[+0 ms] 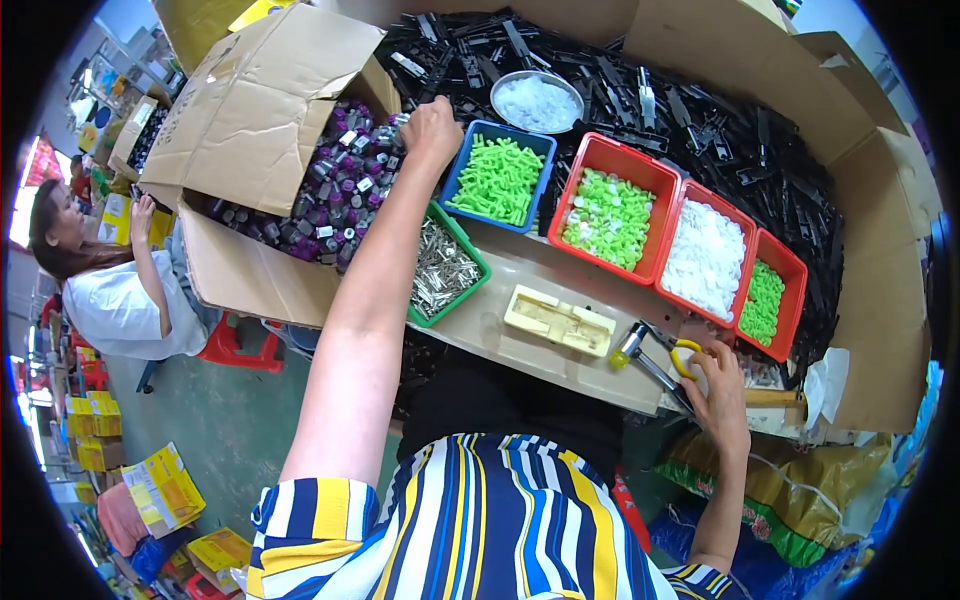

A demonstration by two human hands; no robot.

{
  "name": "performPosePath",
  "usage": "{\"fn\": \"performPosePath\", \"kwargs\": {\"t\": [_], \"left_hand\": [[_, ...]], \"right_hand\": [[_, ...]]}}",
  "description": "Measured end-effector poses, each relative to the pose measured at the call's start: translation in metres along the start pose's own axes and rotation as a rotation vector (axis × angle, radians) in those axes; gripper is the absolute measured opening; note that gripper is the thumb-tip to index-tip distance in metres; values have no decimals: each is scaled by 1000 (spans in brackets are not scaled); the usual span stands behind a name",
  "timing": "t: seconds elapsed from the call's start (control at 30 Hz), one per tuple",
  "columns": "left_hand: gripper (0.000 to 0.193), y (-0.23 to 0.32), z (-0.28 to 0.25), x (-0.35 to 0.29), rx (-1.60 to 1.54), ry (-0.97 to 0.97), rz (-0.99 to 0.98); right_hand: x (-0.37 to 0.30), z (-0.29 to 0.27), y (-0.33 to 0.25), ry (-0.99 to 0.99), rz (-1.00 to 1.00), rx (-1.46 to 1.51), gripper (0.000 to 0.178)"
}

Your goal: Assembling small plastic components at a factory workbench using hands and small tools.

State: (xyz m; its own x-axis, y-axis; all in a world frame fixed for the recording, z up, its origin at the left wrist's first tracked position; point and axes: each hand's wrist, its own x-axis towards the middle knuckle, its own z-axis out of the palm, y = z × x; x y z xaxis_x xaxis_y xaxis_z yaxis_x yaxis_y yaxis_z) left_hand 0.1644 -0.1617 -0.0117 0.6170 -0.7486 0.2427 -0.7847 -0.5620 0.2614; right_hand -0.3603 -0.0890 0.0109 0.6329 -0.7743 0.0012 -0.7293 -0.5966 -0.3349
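Striped blue-white-yellow cloth shirt (pixel 500 525) nearest camera. Left hand (pixel 432 132) curled at right edge of brown cardboard box (pixel 250 115), between small purple-and-clear pieces (pixel 345 180) and blue plastic tray (pixel 490 224); fingertips hidden, cannot tell grip. Right hand (pixel 720 392) bent at yellow-handled metal pliers (pixel 677 362) near front edge of tan worktop (pixel 530 264); hold also unclear. Probably best: light fingertip touch, left forearm (pixel 370 290) clear of green plastic tray (pixel 464 296), pliers steady.
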Motion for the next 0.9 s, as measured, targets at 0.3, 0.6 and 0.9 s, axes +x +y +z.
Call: {"fn": "performPosePath", "kwargs": {"t": [0.3,0.6,0.9], "left_hand": [[69,-35,-12,7,-741,273,-107],[45,74,-70,-215,-1755,-275,-226],[47,71,-52,-294,-1915,-731,-562]], "right_hand": [[9,-11,-13,108,-31,38,32],[81,16,-140,378,-277,244,42],[70,53,-130,249,-374,70,32]]}}
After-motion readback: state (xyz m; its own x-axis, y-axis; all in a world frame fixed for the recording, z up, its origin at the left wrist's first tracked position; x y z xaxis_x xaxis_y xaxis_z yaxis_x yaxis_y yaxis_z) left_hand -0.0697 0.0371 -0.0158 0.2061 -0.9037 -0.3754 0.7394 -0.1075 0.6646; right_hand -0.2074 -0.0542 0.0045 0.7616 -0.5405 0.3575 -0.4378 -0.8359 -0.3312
